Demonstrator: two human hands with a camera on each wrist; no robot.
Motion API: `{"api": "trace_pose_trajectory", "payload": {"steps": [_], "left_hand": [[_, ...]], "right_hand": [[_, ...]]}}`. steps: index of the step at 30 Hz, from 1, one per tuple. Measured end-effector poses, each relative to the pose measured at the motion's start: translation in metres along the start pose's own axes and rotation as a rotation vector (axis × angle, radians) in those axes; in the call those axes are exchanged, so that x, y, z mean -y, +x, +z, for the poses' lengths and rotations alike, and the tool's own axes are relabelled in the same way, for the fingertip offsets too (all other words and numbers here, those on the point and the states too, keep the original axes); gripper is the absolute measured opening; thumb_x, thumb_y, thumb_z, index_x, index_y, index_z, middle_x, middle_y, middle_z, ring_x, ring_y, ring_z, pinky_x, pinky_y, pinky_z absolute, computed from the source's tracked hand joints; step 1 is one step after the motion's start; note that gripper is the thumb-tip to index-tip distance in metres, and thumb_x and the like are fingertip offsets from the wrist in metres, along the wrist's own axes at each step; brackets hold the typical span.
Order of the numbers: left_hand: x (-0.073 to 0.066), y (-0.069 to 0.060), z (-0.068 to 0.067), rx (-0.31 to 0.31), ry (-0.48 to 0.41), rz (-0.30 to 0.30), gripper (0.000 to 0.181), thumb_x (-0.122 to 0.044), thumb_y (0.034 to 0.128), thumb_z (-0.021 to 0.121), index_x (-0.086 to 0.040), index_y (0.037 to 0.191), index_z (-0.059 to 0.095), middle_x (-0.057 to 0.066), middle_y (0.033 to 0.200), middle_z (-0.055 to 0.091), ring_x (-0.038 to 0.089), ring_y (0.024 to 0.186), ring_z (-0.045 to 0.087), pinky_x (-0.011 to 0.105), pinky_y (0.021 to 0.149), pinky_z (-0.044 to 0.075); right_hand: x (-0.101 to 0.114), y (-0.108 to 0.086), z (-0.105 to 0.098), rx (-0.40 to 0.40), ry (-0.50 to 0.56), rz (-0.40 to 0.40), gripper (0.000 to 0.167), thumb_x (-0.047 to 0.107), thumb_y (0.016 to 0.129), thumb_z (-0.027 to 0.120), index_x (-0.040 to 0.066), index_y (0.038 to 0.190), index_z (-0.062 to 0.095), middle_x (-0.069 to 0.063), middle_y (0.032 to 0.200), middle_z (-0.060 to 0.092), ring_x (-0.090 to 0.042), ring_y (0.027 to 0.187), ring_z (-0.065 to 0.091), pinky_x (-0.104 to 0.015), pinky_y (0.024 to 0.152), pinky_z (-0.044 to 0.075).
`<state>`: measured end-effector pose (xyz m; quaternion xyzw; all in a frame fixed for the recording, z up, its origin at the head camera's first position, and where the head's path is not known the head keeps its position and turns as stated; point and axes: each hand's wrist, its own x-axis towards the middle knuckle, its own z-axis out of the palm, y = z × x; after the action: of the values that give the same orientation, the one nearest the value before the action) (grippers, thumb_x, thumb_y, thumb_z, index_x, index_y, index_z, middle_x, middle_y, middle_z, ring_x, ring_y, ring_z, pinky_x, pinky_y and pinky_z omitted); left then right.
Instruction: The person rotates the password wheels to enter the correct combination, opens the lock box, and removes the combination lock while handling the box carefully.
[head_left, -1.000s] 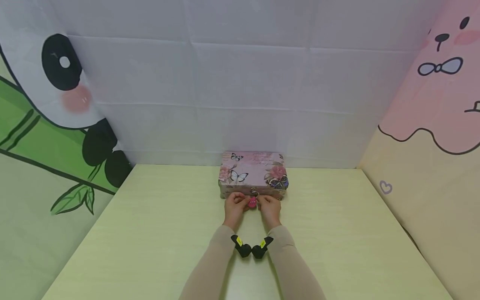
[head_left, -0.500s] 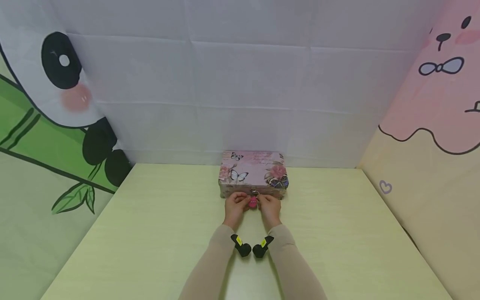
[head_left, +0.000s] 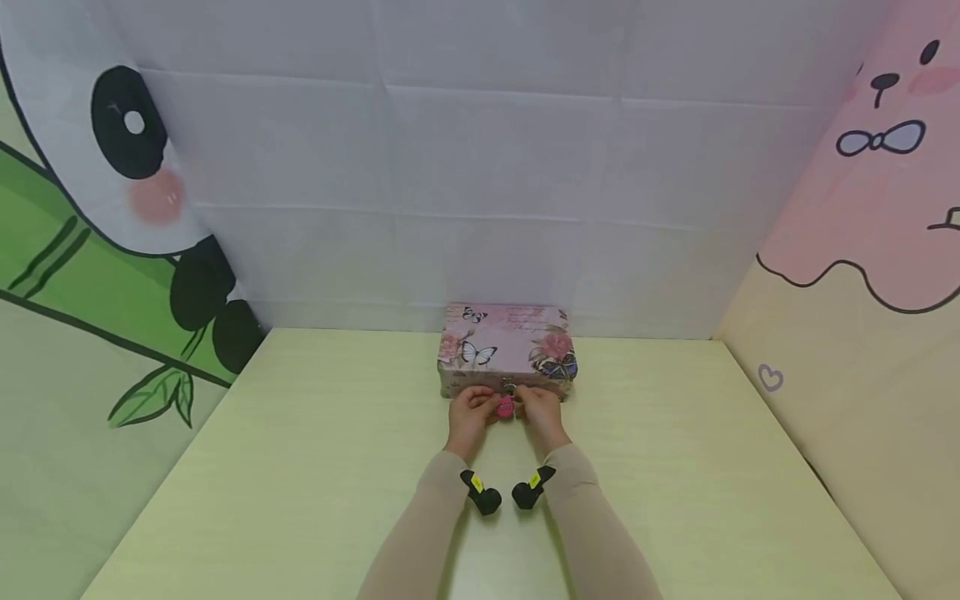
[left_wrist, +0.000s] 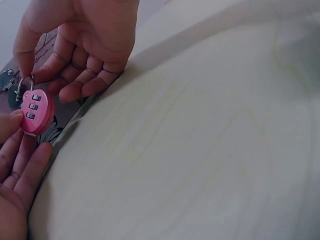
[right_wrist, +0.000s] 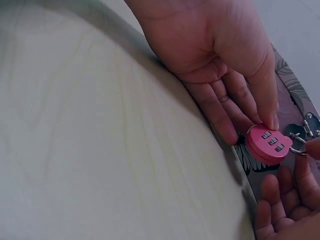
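A pink combination padlock [head_left: 506, 407] with several number dials hangs at the front of a pink tin box [head_left: 504, 337] printed with butterflies and roses. My left hand [head_left: 468, 415] pinches the lock's body, thumb on the dial face in both wrist views. On the other side, my right hand [head_left: 542, 414] pinches the metal shackle [right_wrist: 298, 144] with its fingertips. That shackle goes through the box's metal clasp [right_wrist: 311, 125]. Whether it is locked or released cannot be told. The dial numbers are too small to read.
The box stands at the back of a pale yellow table [head_left: 337, 467], close to a white cloth backdrop [head_left: 480, 167]. Side panels carry a panda drawing [head_left: 127, 125] on the left and a pink animal drawing [head_left: 885, 167] on the right. Black wrist cameras [head_left: 483, 497] sit at both cuffs.
My right wrist has swung slightly outward to the right, so the two wrist cameras are farther apart. The left hand keeps its pinch on the padlock, and the box has not moved.
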<state>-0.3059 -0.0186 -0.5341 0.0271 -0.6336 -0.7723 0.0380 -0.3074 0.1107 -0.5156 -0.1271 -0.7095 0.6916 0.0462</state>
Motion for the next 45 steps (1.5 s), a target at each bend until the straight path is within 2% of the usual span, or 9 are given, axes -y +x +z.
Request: {"api": "trace_pose_trajectory", "payload": {"steps": [7,12,15,19,23,28,32,37,45], "left_hand": [[0.006,0.003,-0.001,0.0,0.02,-0.016,0.015,0.004,0.0907,0.069,0.012,0.101,0.06,0.015,0.092,0.072,0.012,0.075,0.066,0.031,0.066,0.06],[0.005,0.003,-0.002,0.009,0.025,-0.018,0.017,0.004,0.0913,0.068,0.013,0.102,0.059,0.017,0.094,0.072,0.013,0.074,0.066,0.034,0.068,0.061],[0.0,0.001,-0.002,0.023,0.027,-0.01,0.017,0.006,0.0917,0.066,0.016,0.103,0.058,0.023,0.096,0.07,0.016,0.075,0.067,0.039,0.07,0.061],[-0.017,-0.008,-0.001,0.039,0.033,-0.002,0.018,0.009,0.0921,0.064,0.019,0.105,0.056,0.029,0.1,0.068,0.02,0.078,0.068,0.044,0.074,0.061],[-0.026,-0.014,0.0,0.037,0.035,0.0,0.019,0.009,0.0921,0.064,0.019,0.105,0.055,0.032,0.102,0.067,0.022,0.081,0.068,0.043,0.075,0.061],[-0.009,-0.005,-0.001,0.028,0.013,0.0,0.018,0.008,0.0917,0.065,0.017,0.103,0.056,0.03,0.101,0.068,0.02,0.078,0.068,0.04,0.07,0.061],[0.004,0.004,-0.002,0.009,-0.004,0.008,0.018,0.006,0.0906,0.068,0.015,0.102,0.058,0.022,0.093,0.07,0.016,0.074,0.067,0.035,0.067,0.061],[0.007,0.005,-0.001,-0.009,-0.015,0.01,0.019,0.004,0.0898,0.07,0.013,0.102,0.058,0.009,0.086,0.069,0.012,0.072,0.066,0.029,0.065,0.06],[0.007,0.004,-0.001,-0.011,-0.034,-0.008,0.02,0.003,0.09,0.071,0.012,0.104,0.059,0.009,0.089,0.071,0.011,0.075,0.067,0.029,0.066,0.06]], "right_hand": [[0.003,0.0,-0.002,0.047,0.003,0.047,0.023,0.015,0.09,0.065,-0.007,0.088,0.07,-0.004,0.074,0.064,-0.012,0.058,0.055,-0.023,0.055,0.045],[0.004,0.0,-0.004,0.069,-0.01,0.034,0.023,0.019,0.093,0.069,-0.004,0.088,0.07,-0.002,0.075,0.061,-0.012,0.06,0.055,-0.024,0.055,0.044],[0.005,0.001,-0.004,0.071,-0.007,0.003,0.023,0.018,0.093,0.07,-0.005,0.09,0.071,-0.001,0.071,0.059,-0.012,0.059,0.054,-0.024,0.054,0.042],[0.004,0.001,-0.004,0.066,0.01,-0.027,0.021,0.015,0.093,0.071,-0.006,0.091,0.071,0.0,0.068,0.058,-0.013,0.057,0.053,-0.024,0.053,0.042],[0.003,0.001,-0.004,0.055,0.012,-0.044,0.021,0.013,0.092,0.071,-0.008,0.092,0.071,0.001,0.067,0.059,-0.012,0.056,0.053,-0.024,0.053,0.042],[0.002,0.0,-0.002,0.037,0.02,-0.04,0.021,0.013,0.092,0.071,-0.008,0.094,0.071,0.004,0.07,0.059,-0.011,0.057,0.053,-0.023,0.054,0.043],[0.002,0.0,0.0,0.023,0.059,-0.043,0.019,0.009,0.092,0.071,-0.01,0.093,0.071,0.005,0.075,0.06,-0.011,0.059,0.054,-0.022,0.055,0.047],[0.002,0.001,0.002,-0.011,0.109,-0.033,0.016,0.004,0.092,0.07,-0.012,0.092,0.07,0.005,0.079,0.062,-0.011,0.062,0.054,-0.021,0.055,0.049],[0.002,0.0,0.004,-0.041,0.13,-0.024,0.016,0.003,0.091,0.071,-0.013,0.095,0.071,0.005,0.077,0.064,-0.01,0.056,0.052,-0.02,0.053,0.047]]}}
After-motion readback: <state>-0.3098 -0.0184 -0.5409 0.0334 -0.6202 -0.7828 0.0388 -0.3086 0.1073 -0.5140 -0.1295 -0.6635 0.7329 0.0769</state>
